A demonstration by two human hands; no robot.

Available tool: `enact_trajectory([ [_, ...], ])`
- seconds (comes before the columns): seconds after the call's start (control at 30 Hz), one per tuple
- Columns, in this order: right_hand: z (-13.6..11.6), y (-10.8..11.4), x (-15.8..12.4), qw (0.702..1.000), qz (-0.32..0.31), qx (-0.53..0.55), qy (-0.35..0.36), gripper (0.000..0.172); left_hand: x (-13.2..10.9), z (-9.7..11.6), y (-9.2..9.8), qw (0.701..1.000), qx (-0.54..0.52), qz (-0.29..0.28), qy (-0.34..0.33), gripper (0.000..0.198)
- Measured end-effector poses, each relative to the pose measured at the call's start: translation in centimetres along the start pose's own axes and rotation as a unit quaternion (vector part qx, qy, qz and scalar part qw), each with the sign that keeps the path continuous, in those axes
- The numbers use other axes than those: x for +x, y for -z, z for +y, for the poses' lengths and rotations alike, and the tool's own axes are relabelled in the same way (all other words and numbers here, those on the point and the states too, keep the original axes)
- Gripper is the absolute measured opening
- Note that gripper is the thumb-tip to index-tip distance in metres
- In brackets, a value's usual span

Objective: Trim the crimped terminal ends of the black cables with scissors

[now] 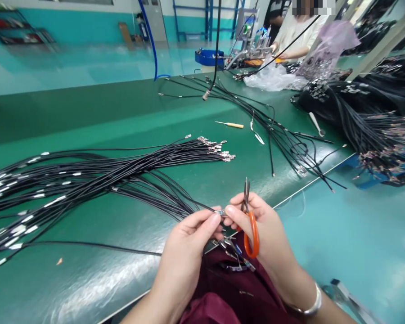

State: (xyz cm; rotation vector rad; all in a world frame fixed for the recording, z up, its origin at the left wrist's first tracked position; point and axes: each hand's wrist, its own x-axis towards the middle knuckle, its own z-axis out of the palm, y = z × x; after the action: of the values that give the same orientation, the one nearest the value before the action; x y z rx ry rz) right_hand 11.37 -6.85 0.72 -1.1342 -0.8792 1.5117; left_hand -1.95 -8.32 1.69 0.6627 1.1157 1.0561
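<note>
My left hand (192,236) pinches the end of a black cable (202,206) between thumb and forefinger, close to its small metal connector (220,212). My right hand (259,218) meets it there, thumb and finger at the connector's other side. A pair of scissors (252,234) with orange handles hangs in the right hand, its dark blades pointing up past the fingers. More cable ends with bare metal tips (227,243) lie below the hands, over a dark red garment. Fingers partly hide the connector.
A large bundle of black cables (131,168) with white labels covers the green table (97,112) at left. Beyond lie an awl (234,125), looser cables (243,103) and a plastic bag (273,76). A cable heap (351,117) stands right. Another person (297,33) works behind.
</note>
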Motion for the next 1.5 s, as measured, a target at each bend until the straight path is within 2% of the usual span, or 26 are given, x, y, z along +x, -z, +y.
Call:
enact_trajectory([
  [0.07,0.1,-0.1,-0.6,1.0,-0.009,0.001,-0.01,0.018,0.0,-0.3,-0.1,0.999,-0.038,-0.009,0.002,0.014],
  [0.13,-0.2,0.2,-0.9,0.999,-0.031,-0.032,-0.014,0.018,-0.1,-0.3,0.2,0.999,-0.031,-0.008,0.001,0.013],
  [0.23,-1.2,1.3,-0.9,0.979,-0.095,-0.178,0.007,0.02,-0.5,0.0,1.0,0.999,0.037,-0.012,-0.011,0.016],
  [0.3,-1.9,2.4,-0.8,0.933,-0.138,-0.325,0.067,0.021,-0.8,0.3,1.5,0.996,0.091,-0.013,-0.021,0.018],
  [0.37,-2.5,3.4,-0.5,0.863,-0.166,-0.454,0.144,0.025,-1.0,0.6,1.7,0.991,0.133,-0.009,-0.03,0.018],
  [0.47,-3.0,4.2,-0.2,0.776,-0.204,-0.555,0.218,0.026,-1.2,0.8,1.7,0.983,0.175,0.002,-0.053,0.016],
  [0.53,-3.0,4.3,0.0,0.745,-0.225,-0.577,0.25,0.025,-1.2,0.9,1.6,0.979,0.193,0.005,-0.068,0.016],
  [0.6,-2.8,4.2,0.1,0.727,-0.236,-0.583,0.276,0.025,-1.2,0.9,1.6,0.976,0.204,-0.001,-0.081,0.015],
  [0.8,-1.9,3.8,0.1,0.709,-0.234,-0.59,0.308,0.029,-1.1,0.7,2.1,0.971,0.212,-0.017,-0.105,0.014],
  [1.13,-2.0,3.7,0.3,0.697,-0.248,-0.586,0.33,0.028,-0.8,0.6,2.4,0.955,0.257,-0.03,-0.142,0.014],
  [1.33,-1.8,3.5,0.2,0.705,-0.241,-0.578,0.333,0.027,-0.7,0.4,2.5,0.946,0.275,-0.019,-0.169,0.013],
  [1.5,-1.6,3.3,0.1,0.713,-0.235,-0.582,0.312,0.026,-0.5,0.5,2.7,0.933,0.303,-0.032,-0.194,0.014],
])
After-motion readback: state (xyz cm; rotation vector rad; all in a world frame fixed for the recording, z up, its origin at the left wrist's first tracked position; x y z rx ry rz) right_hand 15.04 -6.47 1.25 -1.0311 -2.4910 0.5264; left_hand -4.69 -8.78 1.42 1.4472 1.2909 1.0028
